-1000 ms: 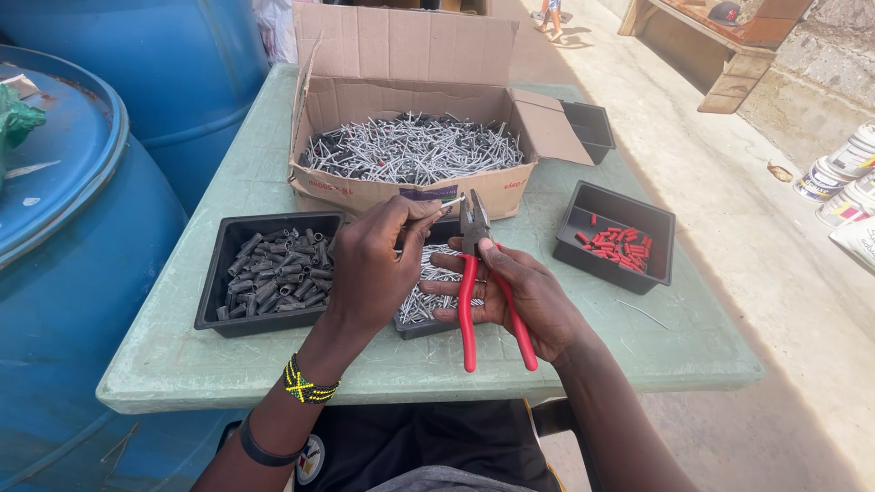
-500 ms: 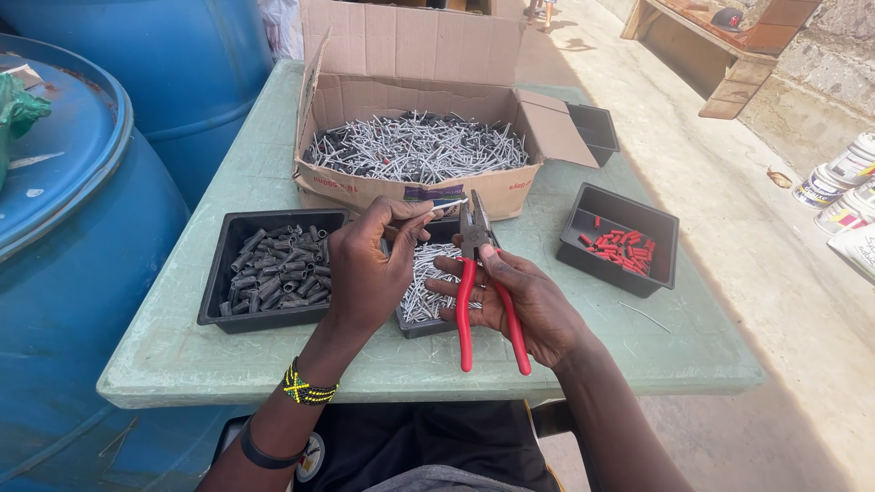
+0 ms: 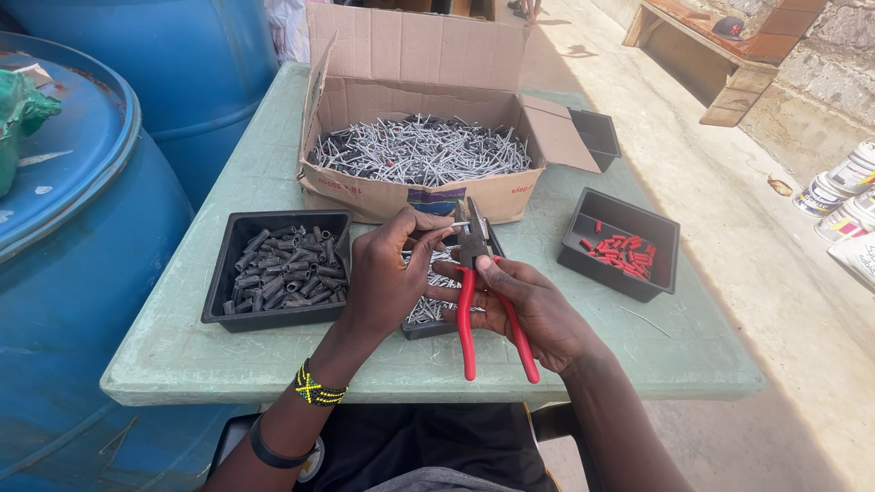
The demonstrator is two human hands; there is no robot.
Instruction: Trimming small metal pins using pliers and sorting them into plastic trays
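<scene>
My right hand (image 3: 538,305) grips red-handled pliers (image 3: 483,310), jaws pointing up toward the cardboard box. My left hand (image 3: 387,278) pinches a thin metal nail (image 3: 458,224) and holds its end at the plier jaws. Both hands hover over a small black tray of silver nails (image 3: 428,310), partly hidden beneath them. An open cardboard box (image 3: 415,196) heaped with long silver nails stands just behind.
A black tray of dark grey sleeves (image 3: 278,269) sits left of my hands; a black tray with red pieces (image 3: 622,244) lies to the right, an empty black tray (image 3: 597,135) behind. The green table (image 3: 592,351) stands between blue barrels (image 3: 82,246) and a concrete floor.
The left hand has brought the nail up to the plier jaws and the pliers have shifted slightly left. Nothing else moved.
</scene>
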